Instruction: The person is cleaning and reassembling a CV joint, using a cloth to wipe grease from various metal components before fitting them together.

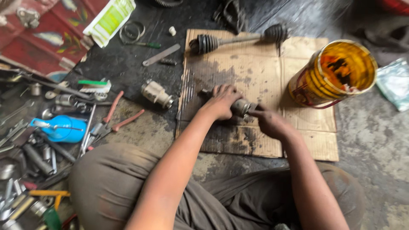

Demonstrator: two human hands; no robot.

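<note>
Greasy metal joint housing [243,106], lying sideways on stained cardboard [264,68].

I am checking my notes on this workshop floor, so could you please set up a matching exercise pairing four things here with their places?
Things:
1. axle shaft
2. yellow can
3. blue oil can
4. metal joint part

Places:
A. among the tools on the left
B. between the left hand and right hand
C. far edge of the cardboard
D. right side of the cardboard

Pairs: 1-C, 2-D, 3-A, 4-B
</note>
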